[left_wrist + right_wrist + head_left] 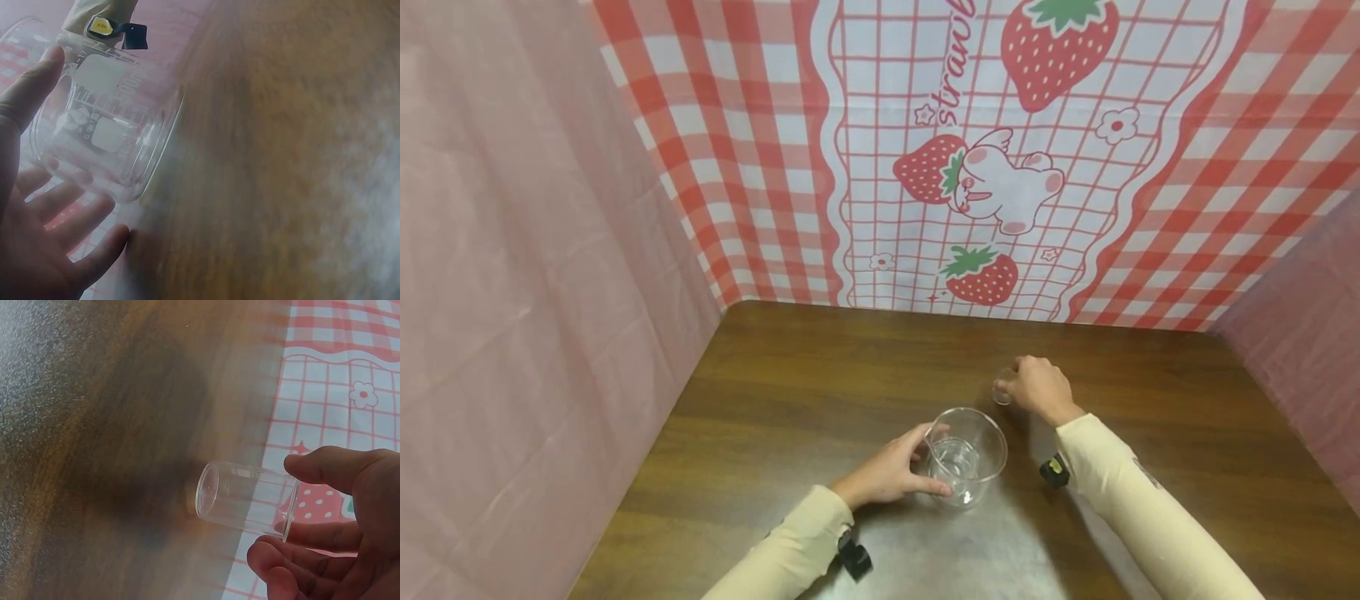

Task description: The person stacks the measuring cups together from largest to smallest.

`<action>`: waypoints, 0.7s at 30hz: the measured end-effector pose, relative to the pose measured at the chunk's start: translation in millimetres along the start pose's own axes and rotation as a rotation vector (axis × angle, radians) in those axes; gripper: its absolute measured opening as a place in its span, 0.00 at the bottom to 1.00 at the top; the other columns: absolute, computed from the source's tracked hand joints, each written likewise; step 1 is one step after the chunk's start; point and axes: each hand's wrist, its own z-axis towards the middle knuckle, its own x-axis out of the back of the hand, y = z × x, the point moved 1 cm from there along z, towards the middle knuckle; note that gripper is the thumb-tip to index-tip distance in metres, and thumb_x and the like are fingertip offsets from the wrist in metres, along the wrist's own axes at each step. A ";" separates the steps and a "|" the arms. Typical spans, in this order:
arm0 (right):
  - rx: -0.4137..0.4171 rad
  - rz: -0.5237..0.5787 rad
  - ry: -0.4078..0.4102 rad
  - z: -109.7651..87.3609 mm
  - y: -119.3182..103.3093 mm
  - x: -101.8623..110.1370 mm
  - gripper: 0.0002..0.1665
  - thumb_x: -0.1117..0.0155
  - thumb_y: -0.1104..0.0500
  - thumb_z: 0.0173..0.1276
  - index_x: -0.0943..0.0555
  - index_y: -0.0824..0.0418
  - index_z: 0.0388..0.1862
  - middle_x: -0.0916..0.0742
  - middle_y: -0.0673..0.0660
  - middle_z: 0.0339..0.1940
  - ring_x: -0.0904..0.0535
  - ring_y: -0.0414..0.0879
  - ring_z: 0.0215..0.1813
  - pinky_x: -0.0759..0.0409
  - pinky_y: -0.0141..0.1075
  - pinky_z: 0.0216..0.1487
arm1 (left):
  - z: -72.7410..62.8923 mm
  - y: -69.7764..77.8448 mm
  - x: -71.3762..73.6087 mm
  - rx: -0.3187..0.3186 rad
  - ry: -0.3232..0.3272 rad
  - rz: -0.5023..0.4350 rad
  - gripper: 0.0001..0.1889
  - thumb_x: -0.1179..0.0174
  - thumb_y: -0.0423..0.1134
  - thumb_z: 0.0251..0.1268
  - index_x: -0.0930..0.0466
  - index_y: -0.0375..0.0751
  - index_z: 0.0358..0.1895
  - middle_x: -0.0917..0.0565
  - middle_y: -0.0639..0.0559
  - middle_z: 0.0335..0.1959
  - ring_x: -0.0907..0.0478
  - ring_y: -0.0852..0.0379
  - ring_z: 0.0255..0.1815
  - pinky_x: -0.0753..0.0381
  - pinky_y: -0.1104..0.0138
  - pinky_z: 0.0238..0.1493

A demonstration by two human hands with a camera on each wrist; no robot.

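A large clear glass beaker (967, 475) with white printed markings is upright on the brown table. My left hand (898, 468) holds it from the left side, thumb in front and fingers spread behind. In the left wrist view, the thumb of my left hand (37, 206) lies against the glass of the beaker (106, 119). Farther back and to the right, my right hand (1039, 389) grips a small clear glass beaker (1002, 392) near its rim. In the right wrist view, thumb and fingers of my right hand (331, 531) are about the rim of the small beaker (244, 494). Whether its base touches the table is unclear.
The brown wooden table (820, 358) ends at a red-and-white strawberry cloth (775, 167) hung behind it. Pink cloth (550, 292) hangs at the left, and more pink cloth (1300, 350) at the right. Each sleeve has a black wrist device (853, 557) beneath it.
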 end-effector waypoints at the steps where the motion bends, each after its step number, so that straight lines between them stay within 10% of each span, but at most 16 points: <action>1: 0.003 0.003 0.000 -0.6 -0.5 0.7 0.24 0.33 0.46 0.59 0.16 0.67 0.41 0.13 0.72 0.42 0.17 0.69 0.41 0.19 0.55 0.31 | -0.1 0.0 0.2 -0.002 0.001 0.000 0.44 0.26 0.48 0.50 0.38 0.49 0.71 0.26 0.48 0.67 0.26 0.53 0.62 0.22 0.65 0.62; 21: 0.056 0.018 0.027 -7.3 -8.9 18.4 0.31 0.31 0.47 0.60 0.19 0.70 0.52 0.15 0.72 0.50 0.19 0.71 0.49 0.18 0.59 0.44 | -1.0 1.4 0.7 0.010 -0.006 0.011 0.44 0.27 0.50 0.51 0.38 0.51 0.72 0.26 0.48 0.66 0.26 0.52 0.62 0.22 0.64 0.62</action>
